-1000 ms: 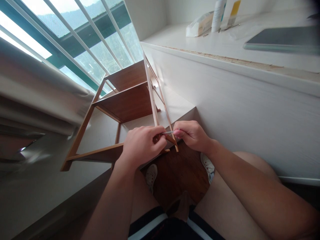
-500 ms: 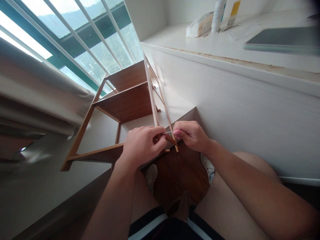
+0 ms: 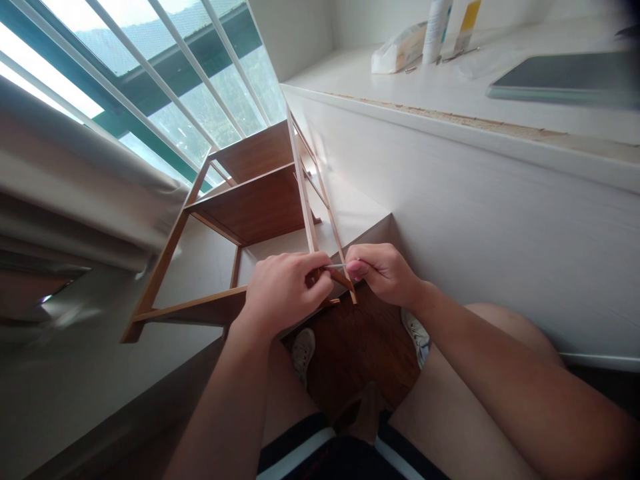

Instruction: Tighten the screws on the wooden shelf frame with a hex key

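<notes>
Left hand (image 3: 287,287) is closed over the near corner of the wooden shelf frame (image 3: 255,203), thumb and fingers curled round the wood, probably to steady it against turning force; exact finger contact is partly hidden. Right hand (image 3: 383,270) is a fist gripping a thin metal rod (image 3: 337,266) that bridges the gap between the hands, its far end at the left fingers; likely held in line with the joint so force goes straight in. Rod tip not visible, can't tell if it's seated. Frame sits directly before the person, between window bars (image 3: 175,93) and white side panel (image 3: 450,213), seemingly on the pale ledge, its near corner within reach of both hands. Packet (image 3: 400,50), white bottle (image 3: 436,33), small metal pieces (image 3: 457,55) and dark flat device (image 3: 565,77) lie on the white counter (image 3: 440,90), presumably parked clear of the work.
</notes>
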Motion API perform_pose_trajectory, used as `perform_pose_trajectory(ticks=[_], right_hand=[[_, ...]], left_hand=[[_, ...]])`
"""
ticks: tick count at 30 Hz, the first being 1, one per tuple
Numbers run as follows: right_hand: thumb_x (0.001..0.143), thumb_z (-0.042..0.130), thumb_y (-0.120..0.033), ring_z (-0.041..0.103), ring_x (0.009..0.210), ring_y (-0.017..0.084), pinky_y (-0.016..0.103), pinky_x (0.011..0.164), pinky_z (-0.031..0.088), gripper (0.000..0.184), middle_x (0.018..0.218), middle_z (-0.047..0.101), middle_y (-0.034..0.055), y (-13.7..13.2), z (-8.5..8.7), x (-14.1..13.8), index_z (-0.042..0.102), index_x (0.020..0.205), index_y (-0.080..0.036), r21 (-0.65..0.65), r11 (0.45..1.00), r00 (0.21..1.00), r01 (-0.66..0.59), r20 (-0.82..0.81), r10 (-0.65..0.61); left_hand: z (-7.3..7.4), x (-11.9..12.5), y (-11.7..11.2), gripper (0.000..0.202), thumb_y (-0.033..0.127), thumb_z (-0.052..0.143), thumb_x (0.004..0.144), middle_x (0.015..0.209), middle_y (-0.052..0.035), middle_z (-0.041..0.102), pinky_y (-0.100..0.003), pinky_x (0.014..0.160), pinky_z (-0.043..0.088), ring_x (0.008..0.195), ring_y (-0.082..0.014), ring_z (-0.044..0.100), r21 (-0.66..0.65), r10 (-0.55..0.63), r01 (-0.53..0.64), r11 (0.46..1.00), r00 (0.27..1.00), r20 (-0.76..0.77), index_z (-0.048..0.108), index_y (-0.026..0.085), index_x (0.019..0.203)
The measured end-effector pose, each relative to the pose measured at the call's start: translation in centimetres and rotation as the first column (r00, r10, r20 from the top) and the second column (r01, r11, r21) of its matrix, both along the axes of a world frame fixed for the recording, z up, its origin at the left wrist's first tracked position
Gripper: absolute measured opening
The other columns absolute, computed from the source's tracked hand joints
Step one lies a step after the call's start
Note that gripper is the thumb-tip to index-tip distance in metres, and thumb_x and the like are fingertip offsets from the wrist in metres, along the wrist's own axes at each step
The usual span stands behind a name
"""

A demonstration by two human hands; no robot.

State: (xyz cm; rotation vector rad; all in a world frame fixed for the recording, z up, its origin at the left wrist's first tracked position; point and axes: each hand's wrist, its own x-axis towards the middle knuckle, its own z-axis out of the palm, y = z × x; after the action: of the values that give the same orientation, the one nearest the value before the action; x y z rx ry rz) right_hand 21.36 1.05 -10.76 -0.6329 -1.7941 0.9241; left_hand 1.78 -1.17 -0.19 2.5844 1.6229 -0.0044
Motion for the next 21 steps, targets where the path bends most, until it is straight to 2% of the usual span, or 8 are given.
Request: perform_pose_trajectory(ticks=[7,17,21], right_hand=[[0.102,0.048,-0.041,0.043,0.060,0.012,0.027,0.061,0.035,0.041,0.065,0.048,-0.0010,0.06,0.02,0.13,0.050,0.067,-0.019,-0.012,0.999,0.999,-0.031,0.013,0.031],[0.101,0.048,-0.046,0.046,0.059,0.012,0.027,0.060,0.036,0.045,0.063,0.050,-0.0008,0.06,-0.39,-0.38,0.051,0.066,-0.018,-0.116,0.993,1.000,0.018,-0.020,-0.020],[0.100,0.050,-0.043,0.046,0.060,0.012,0.027,0.061,0.036,0.042,0.063,0.050,-0.0009,0.07,-0.49,-0.55,0.054,0.067,-0.018,-0.060,0.997,0.998,0.043,-0.042,-0.046]], left_hand=[[0.01,-0.13,-0.02,0.023,0.037,0.046,0.092,0.082,0.0023,0.071,-0.032,0.061,0.026,0.075,-0.0196,0.062,0.001,-0.003,0.003,1.000,1.000,0.005,0.069,0.032,0.093],[0.20,0.01,-0.01,0.024,0.037,0.046,0.093,0.076,0.0016,0.068,-0.032,0.060,0.026,0.070,-0.0183,0.059,-0.003,0.000,0.000,1.000,1.000,-0.005,0.068,0.029,0.087],[0.20,0.02,0.02,0.027,0.041,0.044,0.095,0.079,0.0017,0.070,-0.032,0.060,0.024,0.072,-0.0183,0.060,-0.009,-0.002,0.002,1.000,1.000,0.006,0.068,0.029,0.088]])
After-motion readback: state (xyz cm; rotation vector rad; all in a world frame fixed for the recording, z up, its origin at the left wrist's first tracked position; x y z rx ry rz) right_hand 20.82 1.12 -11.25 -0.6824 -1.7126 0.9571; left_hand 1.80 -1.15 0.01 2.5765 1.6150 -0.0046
